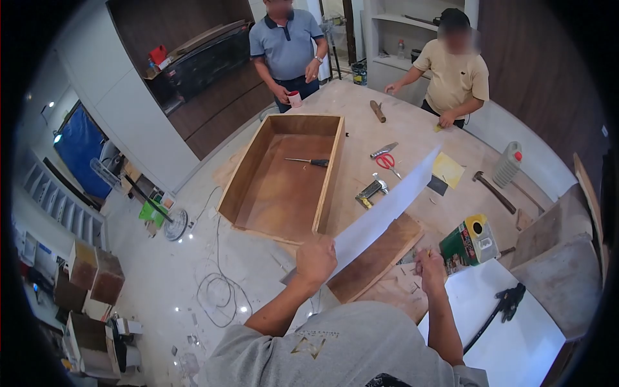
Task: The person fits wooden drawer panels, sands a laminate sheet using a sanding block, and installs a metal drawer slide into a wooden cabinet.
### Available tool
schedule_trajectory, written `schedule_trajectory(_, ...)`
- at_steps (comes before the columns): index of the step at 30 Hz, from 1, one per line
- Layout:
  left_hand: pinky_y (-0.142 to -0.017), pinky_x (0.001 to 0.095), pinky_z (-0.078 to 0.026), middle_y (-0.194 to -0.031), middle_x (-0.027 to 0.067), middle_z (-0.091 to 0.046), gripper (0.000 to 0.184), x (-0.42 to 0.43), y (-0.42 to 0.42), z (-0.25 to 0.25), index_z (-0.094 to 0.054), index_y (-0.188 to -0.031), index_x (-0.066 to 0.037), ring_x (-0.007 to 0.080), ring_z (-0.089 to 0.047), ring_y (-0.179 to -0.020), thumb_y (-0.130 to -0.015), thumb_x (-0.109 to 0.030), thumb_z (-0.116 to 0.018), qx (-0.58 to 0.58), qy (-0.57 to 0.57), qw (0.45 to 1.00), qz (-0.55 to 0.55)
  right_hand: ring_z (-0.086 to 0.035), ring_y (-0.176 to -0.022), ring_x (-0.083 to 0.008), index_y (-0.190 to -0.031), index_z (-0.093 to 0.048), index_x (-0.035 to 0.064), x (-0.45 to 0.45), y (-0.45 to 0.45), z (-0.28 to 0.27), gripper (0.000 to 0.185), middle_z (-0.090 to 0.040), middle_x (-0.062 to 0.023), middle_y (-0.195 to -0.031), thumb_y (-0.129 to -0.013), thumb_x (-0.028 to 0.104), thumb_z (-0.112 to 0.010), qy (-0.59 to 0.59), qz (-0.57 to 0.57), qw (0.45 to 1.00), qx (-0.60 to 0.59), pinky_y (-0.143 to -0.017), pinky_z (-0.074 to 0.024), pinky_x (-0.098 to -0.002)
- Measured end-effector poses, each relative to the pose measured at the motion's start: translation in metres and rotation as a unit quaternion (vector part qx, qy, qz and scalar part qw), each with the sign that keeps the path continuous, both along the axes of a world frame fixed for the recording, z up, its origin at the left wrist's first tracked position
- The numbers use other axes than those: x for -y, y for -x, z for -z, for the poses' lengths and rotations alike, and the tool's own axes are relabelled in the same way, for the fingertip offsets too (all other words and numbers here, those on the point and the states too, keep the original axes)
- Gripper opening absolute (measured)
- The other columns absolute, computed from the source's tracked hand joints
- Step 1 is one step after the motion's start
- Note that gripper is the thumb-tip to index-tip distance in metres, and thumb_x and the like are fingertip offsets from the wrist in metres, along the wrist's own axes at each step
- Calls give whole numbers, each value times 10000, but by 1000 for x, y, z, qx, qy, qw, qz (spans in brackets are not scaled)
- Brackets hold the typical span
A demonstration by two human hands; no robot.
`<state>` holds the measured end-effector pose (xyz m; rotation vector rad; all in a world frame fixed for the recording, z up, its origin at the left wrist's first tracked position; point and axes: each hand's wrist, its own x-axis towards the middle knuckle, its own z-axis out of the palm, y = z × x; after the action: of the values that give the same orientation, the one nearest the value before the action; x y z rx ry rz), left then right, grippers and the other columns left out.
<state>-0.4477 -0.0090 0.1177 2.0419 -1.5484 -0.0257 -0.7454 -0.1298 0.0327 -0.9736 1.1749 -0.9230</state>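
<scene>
My left hand [316,259] is closed on the lower end of a long white sheet [383,226], which rises away toward the far right over the table. Beneath the sheet lies a brown wooden board [380,264]. My right hand [431,267] is closed in a pinch beside the board, near a green and yellow can [469,242]; whatever small thing is between its fingers cannot be made out. Small nails or screws seem to lie on the tabletop by this hand. An open wooden drawer box [330,184] stands ahead of my left hand, with a screwdriver [308,161] inside.
Red scissors [387,161], a try square [373,190], a hammer [495,191] and a plastic bottle [508,164] are on the table [342,100]. Two people stand across it, one holding a mug [294,99]. A black tool [500,309] rests on a white panel at right. A cable [222,290] coils on the floor.
</scene>
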Motion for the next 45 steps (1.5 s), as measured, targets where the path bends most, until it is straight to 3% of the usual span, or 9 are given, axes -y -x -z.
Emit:
schedule_trajectory(5,-824,499,-520,-1046,223,-669,330,-32,27,-27,-651,-1168,-31,414,-640,-977,-850,-66,-566,-63,-146,979,125,-446,-518,-71,-922,-555,108,27,-26,-38,378,-527,23,-727,-964,475,-636,25,-1,1000,11,-470,-448,-258)
schedule_trajectory(8,-850,490,-525,-1048,230,-664,355,-50,36,-23,-640,-1172,-12,419,-644,-987,-826,-69,-588,-117,-145,962,200,-439,-525,-70,-974,-554,104,36,-43,-62,437,-530,33,-727,-950,534,-628,-54,45,997,31,-514,-452,-286)
schedule_trajectory(17,-944,418,-512,-1206,200,-648,424,-56,20,-21,-618,-1228,7,387,-625,-1105,-831,-130,-677,-244,-176,907,296,-566,-597,-164,-1110,-568,69,42,-37,-27,262,-634,-60,-892,-873,164,-627,-64,58,992,87,-657,-527,-438)
schedule_trajectory(29,-974,401,-504,-1212,205,-650,431,-53,18,-5,-644,-1189,40,366,-626,-1136,-834,-185,-736,-263,-154,899,315,-705,-765,-248,-1159,-558,-15,65,-25,15,333,-677,-132,-973,-855,117,-583,-4,37,995,94,-558,-579,-364)
schedule_trajectory(32,-970,370,-501,-1232,181,-656,446,-51,14,-1,-646,-1210,35,304,-639,-1148,-879,-251,-738,-303,-176,884,310,-704,-841,-266,-1178,-564,-15,55,-38,-16,337,-680,-127,-1004,-868,115,-591,-30,54,991,123,-649,-591,-389)
schedule_trajectory(36,-952,335,-500,-1133,122,-721,472,-52,5,23,-668,-1228,10,182,-654,-1085,-915,-335,-735,-526,-266,793,155,-678,-976,-290,-1214,-578,-6,26,-13,-15,346,-679,-120,-1085,-883,95,-594,-113,8,984,139,-862,-563,-435)
schedule_trajectory(38,-937,322,-506,-1072,124,-737,444,-47,-3,35,-685,-1201,18,169,-664,-1036,-907,-310,-741,-419,-222,867,152,-659,-1025,-296,-1220,-587,-4,61,-34,-16,340,-670,-123,-1144,-886,62,-593,-43,17,985,166,-936,-531,-446)
schedule_trajectory(42,-839,293,-521,-986,85,-725,315,-44,-14,47,-724,-1069,20,162,-662,-884,-908,-251,-730,-469,-221,854,52,-658,-1023,-274,-1273,-542,-42,57,-31,-51,395,-630,-160,-1190,-885,12,-589,-107,75,982,135,-876,-538,-378)
schedule_trajectory(45,-771,305,-530,-891,57,-698,287,-42,-21,62,-726,-1024,9,173,-650,-786,-912,-256,-716,-535,-76,836,-97,-658,-981,-252,-1204,-553,-61,39,-33,-105,314,-641,-143,-1096,-899,7,-584,25,38,974,223,-851,-540,-376)
